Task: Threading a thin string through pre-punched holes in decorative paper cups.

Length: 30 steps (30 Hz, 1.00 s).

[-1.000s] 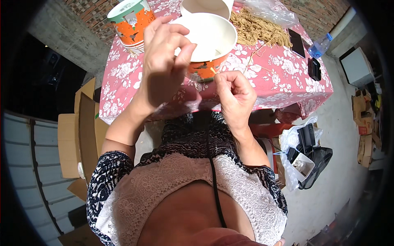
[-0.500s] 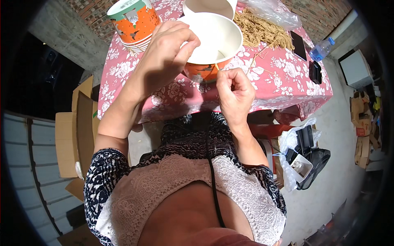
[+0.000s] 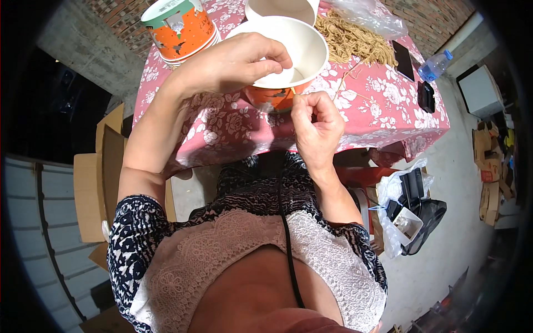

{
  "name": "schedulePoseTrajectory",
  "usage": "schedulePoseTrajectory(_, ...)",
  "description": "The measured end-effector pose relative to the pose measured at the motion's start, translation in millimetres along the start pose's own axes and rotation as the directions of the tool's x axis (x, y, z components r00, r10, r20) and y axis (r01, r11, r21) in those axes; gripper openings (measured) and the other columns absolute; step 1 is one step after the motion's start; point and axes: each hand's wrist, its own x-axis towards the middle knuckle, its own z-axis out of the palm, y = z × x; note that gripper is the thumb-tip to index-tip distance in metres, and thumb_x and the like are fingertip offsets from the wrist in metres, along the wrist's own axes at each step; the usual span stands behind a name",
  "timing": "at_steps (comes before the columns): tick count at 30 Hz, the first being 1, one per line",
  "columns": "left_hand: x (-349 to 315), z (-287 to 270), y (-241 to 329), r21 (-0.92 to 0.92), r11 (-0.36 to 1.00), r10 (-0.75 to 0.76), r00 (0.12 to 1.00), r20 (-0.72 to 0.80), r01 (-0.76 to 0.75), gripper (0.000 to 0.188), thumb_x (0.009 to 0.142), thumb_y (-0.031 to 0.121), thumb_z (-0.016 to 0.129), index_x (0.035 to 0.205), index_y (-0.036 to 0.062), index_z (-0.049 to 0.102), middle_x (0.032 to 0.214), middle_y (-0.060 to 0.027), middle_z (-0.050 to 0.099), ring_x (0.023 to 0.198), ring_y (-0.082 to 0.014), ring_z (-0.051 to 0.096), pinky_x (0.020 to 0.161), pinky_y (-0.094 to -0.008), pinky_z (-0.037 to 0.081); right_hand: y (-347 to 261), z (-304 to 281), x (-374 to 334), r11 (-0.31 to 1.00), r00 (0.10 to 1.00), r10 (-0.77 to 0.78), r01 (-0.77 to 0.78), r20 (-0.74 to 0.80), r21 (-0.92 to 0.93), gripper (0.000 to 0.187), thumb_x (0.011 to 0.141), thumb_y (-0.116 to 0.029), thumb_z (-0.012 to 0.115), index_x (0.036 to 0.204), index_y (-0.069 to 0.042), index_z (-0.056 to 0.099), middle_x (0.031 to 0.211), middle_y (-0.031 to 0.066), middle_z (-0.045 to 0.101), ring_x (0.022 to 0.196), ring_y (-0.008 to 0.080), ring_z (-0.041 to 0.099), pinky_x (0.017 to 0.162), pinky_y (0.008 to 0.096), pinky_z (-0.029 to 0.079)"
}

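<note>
A paper bucket (image 3: 272,99), white inside and orange with dark figures outside, stands at the table's near edge, its open mouth tilted toward me. My left hand (image 3: 239,62) reaches over its left rim, fingers curled and thumb close to them inside the mouth. Whatever those fingertips may hold is too small to make out. Just outside the near rim, my right hand (image 3: 319,125) pinches a thin tan cord (image 3: 294,91) against the bucket's side. A loose bundle of tan cords (image 3: 352,41) lies beyond, to the right.
Stacked orange and green buckets (image 3: 180,34) stand at the far left of the flowered tablecloth (image 3: 383,111). Another white bucket (image 3: 280,8) lies behind mine. On the right are a plastic bag (image 3: 373,20), a phone (image 3: 403,60), a bottle (image 3: 436,65) and a black case (image 3: 426,97).
My left hand has moved right and dipped its fingers over the rim into the bucket's mouth. My right hand keeps its pinch at the near side.
</note>
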Motion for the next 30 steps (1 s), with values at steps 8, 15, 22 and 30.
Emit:
schedulePoseTrajectory(8, 15, 0, -11, -0.060, 0.994, 0.104, 0.985, 0.138, -0.096, 0.031, 0.094, 0.017, 0.060, 0.114, -0.0060, 0.064, 0.105, -0.0109, 0.069, 0.100, -0.0155, 0.062, 0.088, -0.0297, 0.049, 2, 3, 2, 1.000, 1.000, -0.007, 0.008, 0.014, -0.012, 0.014, 0.088, -0.001, 0.067, 0.077, -0.002, 0.057, 0.058, -0.0063, 0.043, 0.056, 0.0017, 0.037, 0.050, 0.0207, 0.034)
schedulePoseTrajectory(15, 27, -1, -5, -0.188, 0.982, 0.042, 0.930, 0.366, 0.030, 0.023, 0.090, 0.017, 0.061, 0.099, -0.0045, 0.066, 0.086, -0.0048, 0.067, 0.081, -0.0105, 0.060, 0.074, -0.0258, 0.048, 4, 5, 6, 0.999, 1.000, -0.006, 0.006, 0.004, -0.033, 0.013, 0.088, -0.002, 0.067, 0.079, -0.001, 0.058, 0.059, -0.0054, 0.045, 0.057, 0.0023, 0.038, 0.050, 0.0209, 0.035)
schedulePoseTrajectory(22, 26, 5, -10, -0.061, 0.997, 0.064, 0.980, 0.186, -0.053, 0.021, 0.090, 0.017, 0.059, 0.078, -0.0004, 0.057, 0.073, 0.0005, 0.059, 0.069, -0.0058, 0.050, 0.061, -0.0231, 0.040, -5, -6, 3, 0.992, 0.991, 0.108, -0.102, 0.076, -0.080, 0.010, 0.091, -0.006, 0.065, 0.085, 0.001, 0.062, 0.060, -0.0028, 0.048, 0.057, 0.0039, 0.042, 0.052, 0.0224, 0.038)
schedulePoseTrajectory(30, 17, 16, -3, -0.491, 0.868, 0.019, 0.994, -0.107, -0.069, 0.019, 0.090, 0.013, 0.062, 0.075, 0.0032, 0.057, 0.081, -0.0068, 0.067, 0.063, -0.0046, 0.049, 0.057, -0.0223, 0.040, -18, -26, -24, 0.978, 0.973, -0.004, 0.052, 0.229, -0.204, 0.005, 0.088, -0.003, 0.065, 0.090, 0.001, 0.064, 0.067, 0.0088, 0.057, 0.056, 0.0143, 0.054, 0.053, 0.0286, 0.043)
